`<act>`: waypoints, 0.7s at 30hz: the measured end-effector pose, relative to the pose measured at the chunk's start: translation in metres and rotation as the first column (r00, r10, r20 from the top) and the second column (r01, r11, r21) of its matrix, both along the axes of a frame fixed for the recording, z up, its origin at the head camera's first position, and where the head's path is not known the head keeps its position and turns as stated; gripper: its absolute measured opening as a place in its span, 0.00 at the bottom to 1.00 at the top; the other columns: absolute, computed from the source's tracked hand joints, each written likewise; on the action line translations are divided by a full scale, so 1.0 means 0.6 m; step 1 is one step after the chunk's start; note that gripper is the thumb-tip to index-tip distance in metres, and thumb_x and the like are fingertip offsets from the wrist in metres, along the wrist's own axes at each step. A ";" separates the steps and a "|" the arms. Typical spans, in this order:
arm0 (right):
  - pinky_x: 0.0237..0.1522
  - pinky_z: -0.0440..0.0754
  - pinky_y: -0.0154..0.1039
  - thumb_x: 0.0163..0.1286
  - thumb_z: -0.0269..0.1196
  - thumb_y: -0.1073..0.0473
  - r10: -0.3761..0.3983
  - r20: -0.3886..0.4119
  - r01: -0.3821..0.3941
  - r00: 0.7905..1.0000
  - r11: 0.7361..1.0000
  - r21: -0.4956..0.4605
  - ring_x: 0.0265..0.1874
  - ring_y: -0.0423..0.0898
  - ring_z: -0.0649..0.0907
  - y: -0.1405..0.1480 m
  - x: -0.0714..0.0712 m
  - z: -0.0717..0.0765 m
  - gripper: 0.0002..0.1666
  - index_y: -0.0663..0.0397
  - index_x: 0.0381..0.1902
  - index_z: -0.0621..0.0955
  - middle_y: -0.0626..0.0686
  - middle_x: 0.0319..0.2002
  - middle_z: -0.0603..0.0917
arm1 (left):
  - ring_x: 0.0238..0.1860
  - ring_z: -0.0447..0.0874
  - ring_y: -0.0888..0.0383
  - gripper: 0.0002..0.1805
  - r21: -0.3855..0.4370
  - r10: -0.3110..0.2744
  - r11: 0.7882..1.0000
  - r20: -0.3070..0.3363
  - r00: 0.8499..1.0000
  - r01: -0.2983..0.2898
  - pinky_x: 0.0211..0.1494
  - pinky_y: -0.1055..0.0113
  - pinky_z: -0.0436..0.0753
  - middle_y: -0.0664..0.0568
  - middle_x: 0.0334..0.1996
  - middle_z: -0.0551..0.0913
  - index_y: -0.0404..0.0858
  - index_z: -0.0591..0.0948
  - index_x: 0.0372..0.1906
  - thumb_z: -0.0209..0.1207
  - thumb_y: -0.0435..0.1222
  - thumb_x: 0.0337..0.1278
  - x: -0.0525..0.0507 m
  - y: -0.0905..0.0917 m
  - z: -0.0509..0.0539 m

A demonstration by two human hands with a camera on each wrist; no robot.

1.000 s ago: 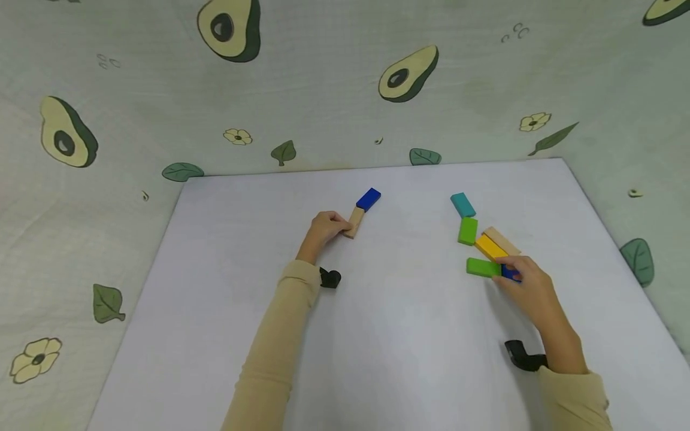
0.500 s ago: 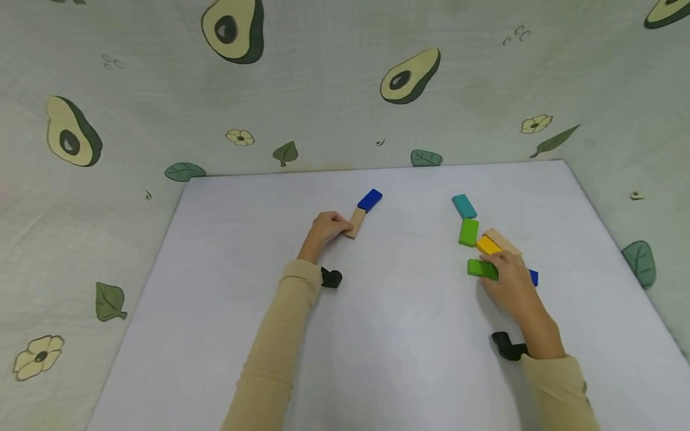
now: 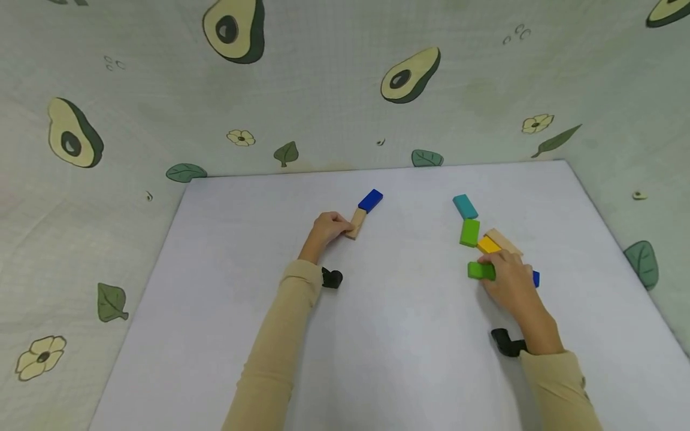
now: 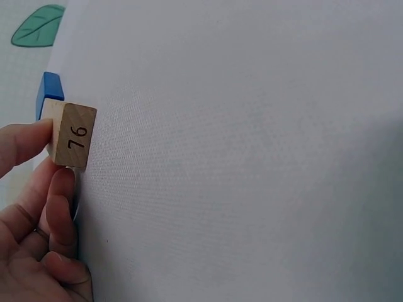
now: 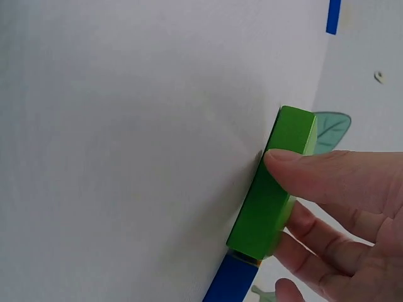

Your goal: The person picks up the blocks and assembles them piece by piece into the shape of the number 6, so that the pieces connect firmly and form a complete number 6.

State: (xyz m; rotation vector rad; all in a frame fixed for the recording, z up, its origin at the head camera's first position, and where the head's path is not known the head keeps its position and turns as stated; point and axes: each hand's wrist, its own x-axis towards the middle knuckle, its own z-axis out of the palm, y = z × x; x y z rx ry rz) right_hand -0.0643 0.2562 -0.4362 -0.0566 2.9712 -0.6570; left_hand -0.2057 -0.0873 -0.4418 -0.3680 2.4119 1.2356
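My left hand (image 3: 326, 230) pinches the near end of a plain wooden block (image 3: 357, 223). The left wrist view shows digits printed on the end of that wooden block (image 4: 75, 138). A dark blue block (image 3: 371, 200) lies end to end beyond it. My right hand (image 3: 509, 284) grips a green block (image 3: 478, 270), partly hidden by the fingers in the head view. In the right wrist view the thumb lies across the green block (image 5: 271, 189), and a blue block (image 5: 232, 280) is at its lower end. That blue block (image 3: 536, 279) mostly hides behind my right hand in the head view.
Beyond my right hand lie a yellow block (image 3: 488, 245), another plain wooden block (image 3: 504, 241), a second green block (image 3: 469, 233) and a teal block (image 3: 465, 206). The white table (image 3: 409, 335) meets a patterned cloth (image 3: 334, 90) at its back edge.
My right hand has moved left from the blue block to the green block and now grips it. The blue block sits farther right than before. My left hand stays put.
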 end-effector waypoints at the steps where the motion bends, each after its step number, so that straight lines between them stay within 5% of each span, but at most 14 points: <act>1: 0.43 0.59 0.58 0.58 0.63 0.67 -0.001 -0.004 0.001 1.000 1.000 -0.001 0.52 0.67 0.65 -0.001 0.000 0.001 0.20 0.67 0.48 0.74 0.70 0.51 0.69 | 0.33 0.69 0.59 0.11 -0.001 -0.002 1.000 0.000 1.000 0.002 0.35 0.70 0.67 0.54 0.28 0.76 0.40 0.79 0.29 0.65 0.43 0.50 0.000 0.000 0.000; 10: 0.53 0.65 0.59 0.61 0.62 0.65 -0.029 0.039 0.034 0.999 0.992 -0.123 0.49 0.63 0.68 -0.025 -0.003 0.014 0.24 0.69 0.52 0.71 0.68 0.49 0.70 | 0.34 0.69 0.59 0.11 -0.009 -0.010 1.000 0.021 1.000 0.010 0.37 0.70 0.67 0.54 0.29 0.76 0.40 0.79 0.30 0.65 0.43 0.51 -0.003 0.000 0.004; 21: 0.51 0.72 0.54 0.64 0.60 0.61 0.010 0.122 0.022 0.992 0.966 -0.256 0.45 0.59 0.72 -0.096 -0.012 0.017 0.26 0.70 0.55 0.67 0.66 0.48 0.70 | 0.33 0.69 0.59 0.11 -0.005 -0.005 1.000 0.047 0.999 0.006 0.35 0.70 0.67 0.54 0.27 0.76 0.40 0.78 0.30 0.65 0.42 0.50 -0.006 0.000 0.004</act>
